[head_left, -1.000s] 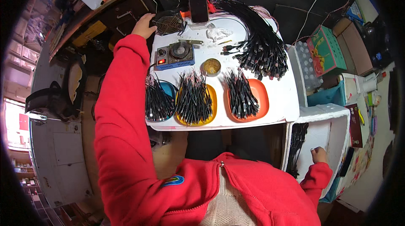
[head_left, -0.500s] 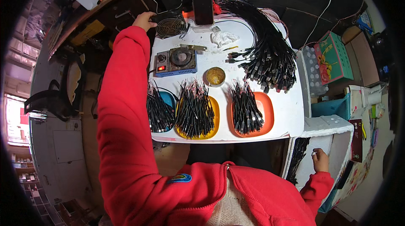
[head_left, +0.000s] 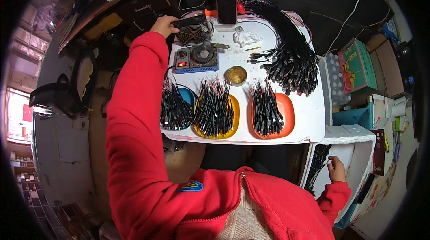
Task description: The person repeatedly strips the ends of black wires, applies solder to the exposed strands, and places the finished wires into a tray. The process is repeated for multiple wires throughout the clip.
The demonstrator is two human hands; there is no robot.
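Fan (head_left: pixel 193 35) stood at the fingertips of the left hand (head_left: pixel 165 26); the right hand (head_left: pixel 337 169) bent over the white foam box (head_left: pixel 351 133). Whether either pinched something, I could not tell.

Right grip (head_left: pixel 337 169) shifted left, nearer black cables (head_left: pixel 317 167)

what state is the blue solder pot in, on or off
The solder pot appears switched on: its red front switch is lit.
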